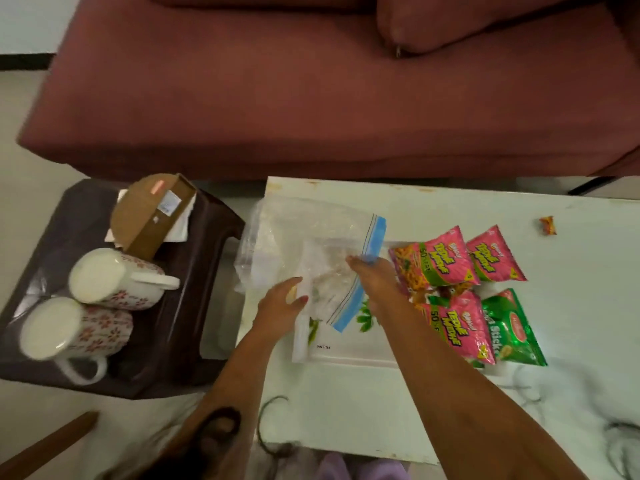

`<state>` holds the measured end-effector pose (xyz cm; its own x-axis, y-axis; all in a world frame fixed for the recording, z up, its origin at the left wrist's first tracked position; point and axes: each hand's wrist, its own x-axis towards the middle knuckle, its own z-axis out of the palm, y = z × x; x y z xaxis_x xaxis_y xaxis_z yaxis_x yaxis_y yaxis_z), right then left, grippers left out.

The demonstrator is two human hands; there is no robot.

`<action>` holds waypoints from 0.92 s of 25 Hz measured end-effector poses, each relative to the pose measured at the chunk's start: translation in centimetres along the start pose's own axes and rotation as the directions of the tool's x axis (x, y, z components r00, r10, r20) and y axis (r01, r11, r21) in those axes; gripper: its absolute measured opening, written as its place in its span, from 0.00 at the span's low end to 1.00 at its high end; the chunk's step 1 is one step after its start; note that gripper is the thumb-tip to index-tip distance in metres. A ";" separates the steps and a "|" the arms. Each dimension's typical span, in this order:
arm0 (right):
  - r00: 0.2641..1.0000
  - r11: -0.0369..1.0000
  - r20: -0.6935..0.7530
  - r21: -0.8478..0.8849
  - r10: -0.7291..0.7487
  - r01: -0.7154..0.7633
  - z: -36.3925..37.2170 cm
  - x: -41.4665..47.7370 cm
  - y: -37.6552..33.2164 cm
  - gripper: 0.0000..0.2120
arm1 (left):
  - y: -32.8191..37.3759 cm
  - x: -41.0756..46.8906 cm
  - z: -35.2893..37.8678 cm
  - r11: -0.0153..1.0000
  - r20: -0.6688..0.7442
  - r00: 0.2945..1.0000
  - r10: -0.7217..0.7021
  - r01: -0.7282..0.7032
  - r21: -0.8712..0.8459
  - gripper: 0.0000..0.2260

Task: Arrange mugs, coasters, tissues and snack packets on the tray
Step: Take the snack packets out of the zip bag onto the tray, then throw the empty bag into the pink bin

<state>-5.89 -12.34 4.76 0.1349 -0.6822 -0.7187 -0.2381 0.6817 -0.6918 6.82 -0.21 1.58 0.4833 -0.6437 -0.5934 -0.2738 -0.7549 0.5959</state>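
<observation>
A white tray (349, 351) with a green leaf print lies on the white table. A clear zip bag (304, 244) with a blue seal strip lies over the tray's left part. My right hand (375, 282) grips the bag at the blue strip. My left hand (282, 304) holds the bag's lower edge. Pink snack packets (440, 261) and a green one (512, 327) lie at the tray's right side. Two white floral mugs (114, 277) lie on their sides on the dark stool, beside a brown cardboard box (149, 211) and white tissues (180, 223).
A maroon sofa (311, 91) runs behind the white table (450, 209). The dark brown stool (180, 341) stands left of the table. A small orange wrapper (548, 225) lies at the table's far right. A wooden piece (48, 445) shows at the bottom left.
</observation>
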 end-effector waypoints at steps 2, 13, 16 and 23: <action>0.982 0.984 0.063 0.011 -0.176 0.175 -0.7 -2.8 -3.4 0.04 | 1.8 -1.2 -2.3 0.993 -0.195 0.980 0.030 -0.052 -0.109 0.20; 0.881 0.888 0.111 0.060 -0.461 0.457 -9.9 -26.0 -22.7 0.06 | 26.6 -20.8 -9.2 0.512 0.232 0.790 0.568 -0.118 -0.851 0.42; 0.881 0.875 0.120 -0.117 -0.457 0.469 -12.2 -29.4 -22.1 0.11 | 31.7 -25.0 -5.0 0.410 0.188 0.866 0.463 -0.021 -0.912 0.20; 0.558 0.560 -0.160 -0.469 -0.814 0.683 -24.1 -38.7 -18.3 0.15 | 40.2 -32.0 -0.8 0.385 0.271 0.881 0.388 0.113 -0.916 0.23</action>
<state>-29.90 -4.84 46.93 0.1155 -0.9781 0.1730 -0.4922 -0.2076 -0.8453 -18.97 -9.82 44.96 0.0939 -0.8938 -0.4386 0.7107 -0.2483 0.6582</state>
